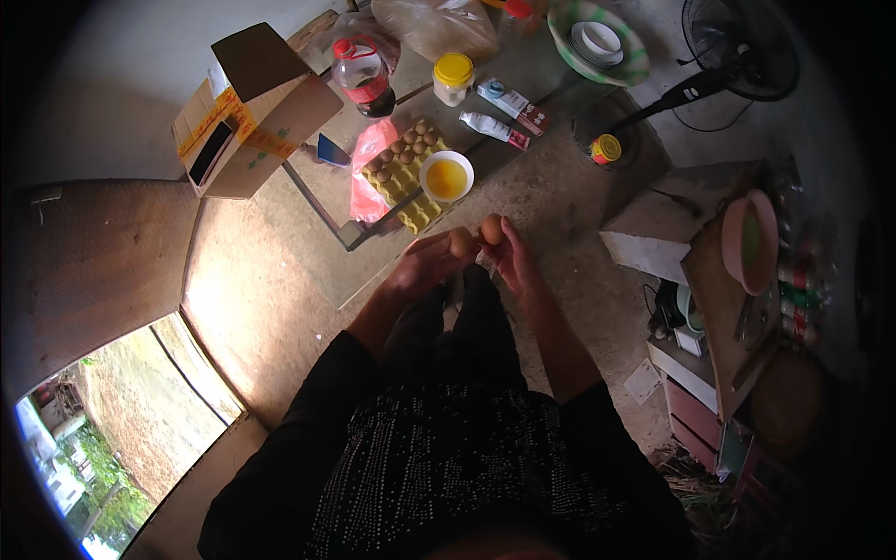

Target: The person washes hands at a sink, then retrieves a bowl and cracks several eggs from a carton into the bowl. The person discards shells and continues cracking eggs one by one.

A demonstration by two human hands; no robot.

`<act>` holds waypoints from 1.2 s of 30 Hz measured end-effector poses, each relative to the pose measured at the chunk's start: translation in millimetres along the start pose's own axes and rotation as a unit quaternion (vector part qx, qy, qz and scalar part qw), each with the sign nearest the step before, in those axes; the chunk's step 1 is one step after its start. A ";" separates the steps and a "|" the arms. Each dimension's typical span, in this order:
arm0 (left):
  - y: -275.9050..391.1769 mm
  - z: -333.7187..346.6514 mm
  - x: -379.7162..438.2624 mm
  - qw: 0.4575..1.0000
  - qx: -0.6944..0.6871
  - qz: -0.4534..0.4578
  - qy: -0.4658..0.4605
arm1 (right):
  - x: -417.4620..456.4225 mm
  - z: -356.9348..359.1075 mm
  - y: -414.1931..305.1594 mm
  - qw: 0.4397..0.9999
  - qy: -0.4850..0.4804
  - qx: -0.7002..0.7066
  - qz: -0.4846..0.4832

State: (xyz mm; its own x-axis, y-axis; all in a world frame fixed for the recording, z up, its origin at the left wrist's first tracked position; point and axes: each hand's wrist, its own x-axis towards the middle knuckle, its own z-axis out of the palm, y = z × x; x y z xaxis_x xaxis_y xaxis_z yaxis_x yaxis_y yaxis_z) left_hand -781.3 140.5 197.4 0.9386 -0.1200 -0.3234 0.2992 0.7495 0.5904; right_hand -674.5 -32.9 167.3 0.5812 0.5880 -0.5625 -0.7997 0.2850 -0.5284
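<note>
My left hand (427,262) holds a brown egg (460,242) at its fingers, palm partly turned up. Close beside it, my right hand (516,262) grips a second brown egg (492,229) between thumb and fingers. Both hands are above my knees, just in front of a glass-topped table (315,196). A white bowl (425,191) of beaten or broken egg sits on the near right part of a yellow egg tray (413,215). Several brown eggs (399,146) fill the tray's far cups, while its near cups hold none. Pink plastic (364,199) lies under the tray's left side.
A cardboard box (280,126), cola bottle (363,77), yellow-lidded jar (453,79), tube (493,129) and narrow carton (511,105) stand or lie around the tray. Further right are a green-white basin (560,35) with bowls and a black fan (735,63). An open doorway (140,420) is at left.
</note>
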 end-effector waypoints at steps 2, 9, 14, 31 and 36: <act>-5.5 -15.5 0.9 0.999 -0.008 0.008 -0.030 | 0.1 4.3 2.3 0.996 0.020 -0.063 -0.066; -1.6 -14.6 2.8 1.000 -0.011 -0.016 0.009 | 2.1 16.5 21.3 0.915 0.013 -0.320 -0.245; -7.0 -38.5 -3.7 0.999 -0.026 0.001 -0.032 | 5.9 14.4 15.0 0.996 0.043 -0.041 -0.065; 36.6 -92.1 59.3 0.997 -0.059 -0.037 -0.039 | 87.8 -17.3 -19.8 0.996 -0.009 0.014 0.093; 32.7 -94.2 63.8 0.990 -0.129 -0.046 -0.030 | 94.3 -19.7 -33.2 0.994 -0.006 -0.004 0.108</act>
State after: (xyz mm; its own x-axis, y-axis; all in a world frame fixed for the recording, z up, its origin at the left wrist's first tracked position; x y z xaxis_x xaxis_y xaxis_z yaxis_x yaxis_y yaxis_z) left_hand -727.7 218.7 126.5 0.9204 -0.2272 -0.3181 0.3366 0.8743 0.3497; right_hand -590.2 -1.8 119.2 0.3949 0.6434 -0.6558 -0.9041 0.1455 -0.4017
